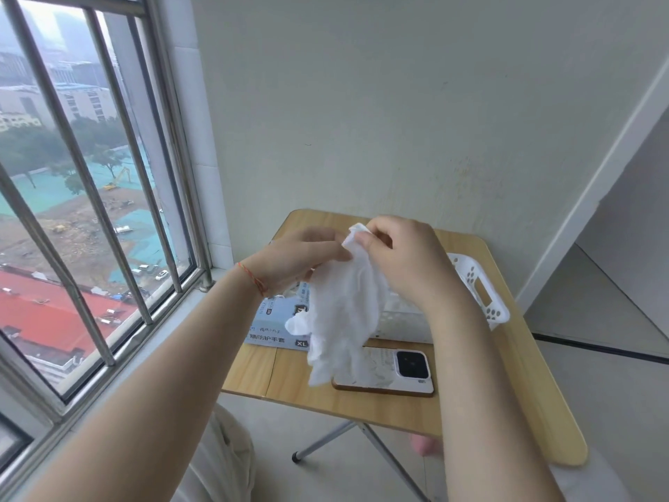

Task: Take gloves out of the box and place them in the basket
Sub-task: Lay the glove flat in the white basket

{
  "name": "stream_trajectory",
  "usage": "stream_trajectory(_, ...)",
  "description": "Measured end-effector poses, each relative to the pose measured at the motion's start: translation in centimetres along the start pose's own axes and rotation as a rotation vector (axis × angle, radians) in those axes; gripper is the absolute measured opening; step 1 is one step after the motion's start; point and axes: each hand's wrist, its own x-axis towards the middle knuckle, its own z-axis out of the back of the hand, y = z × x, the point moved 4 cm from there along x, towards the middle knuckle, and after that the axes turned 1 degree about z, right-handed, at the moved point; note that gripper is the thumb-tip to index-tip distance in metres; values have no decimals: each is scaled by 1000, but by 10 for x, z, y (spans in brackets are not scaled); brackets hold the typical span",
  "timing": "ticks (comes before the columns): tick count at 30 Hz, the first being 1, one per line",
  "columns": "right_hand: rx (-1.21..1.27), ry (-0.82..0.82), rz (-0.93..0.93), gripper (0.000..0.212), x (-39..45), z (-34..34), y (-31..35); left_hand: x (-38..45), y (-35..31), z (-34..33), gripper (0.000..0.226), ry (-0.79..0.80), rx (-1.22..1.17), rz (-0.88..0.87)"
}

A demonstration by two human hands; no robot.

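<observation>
Presently both hands are raised above the wooden surface (365, 403) with a white glove (344, 313) held between them. The right hand (402, 259) pinches the cuff end at the top, fingers curled onto it; the left hand (307, 255) grips the same glove just beside it, though the exact lie of its fingers cannot be told. The glove hangs crumpled, its fingers dangling in front of the blue glove box (277, 320) and a phone (391, 375) lying face down. The white basket (485, 295) stands to the right of the box, partly hidden behind the right wrist. To complete this step well, release one hand so that only a single glove is carried, keep the cuff pinched firmly, swing it right until it hangs over the basket opening, and lower it before letting go. Limp material may snag on the basket rim.
</observation>
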Motion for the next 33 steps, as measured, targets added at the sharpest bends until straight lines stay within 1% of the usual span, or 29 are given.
stream_trajectory(2,-82,-54,-33,21,3,3,-3,1,10,0,8,-49,33,57)
stream_trajectory(4,-121,-89,-77,14,2,5,-9,1,22,2,11,-55,80,92)
stream_trajectory(6,-134,-107,-96,13,-3,4,-12,1,32,4,20,-1,177,155)
stream_trajectory(8,-107,-92,-96,12,-9,0,-12,-2,39,0,28,121,325,236)
stream_trajectory(9,-85,-79,-92,12,-11,-3,-11,-2,41,-3,27,154,378,242)
stream_trajectory(10,-60,-66,-93,12,-12,-6,-11,-1,41,-5,25,140,396,216)
stream_trajectory(11,-32,-55,-102,13,-14,-8,-11,0,39,-7,26,86,360,158)
stream_trajectory(13,38,-53,-139,14,-16,-9,-11,2,36,-9,22,-54,173,38)
stream_trajectory(15,108,-51,-197,13,-18,-10,-13,3,38,-10,10,-93,39,-14)
stream_trajectory(16,131,-45,-226,12,-20,-9,-14,3,41,-13,9,-78,1,-17)
stream_trajectory(18,145,-29,-259,12,-24,-9,-19,3,48,-16,16,-30,-51,4)
stream_trajectory(20,112,-29,-260,18,-28,-7,-23,1,55,-19,23,81,-28,60)
stream_trajectory(22,79,-40,-249,27,-31,-7,-26,-3,61,-21,19,215,18,130)
stream_trajectory(23,76,-46,-247,29,-31,-8,-28,-6,62,-20,15,251,27,159)
stream_trajectory(25,93,-60,-245,26,-30,-9,-31,-9,64,-14,13,266,35,196)
stream_trajectory(27,123,-104,-238,23,-27,-11,-33,-8,67,-1,25,252,33,189)
stream_trajectory(28,134,-137,-233,23,-25,-11,-33,-9,67,4,32,246,6,172)
stream_trajectory(29,137,-170,-231,23,-23,-12,-34,-8,68,10,35,236,-38,159)
stream_trajectory(31,116,-225,-231,26,-17,-14,-35,-7,69,18,29,215,-148,135)
stream_trajectory(33,72,-246,-247,33,-9,-19,-37,-6,67,24,19,142,-250,110)
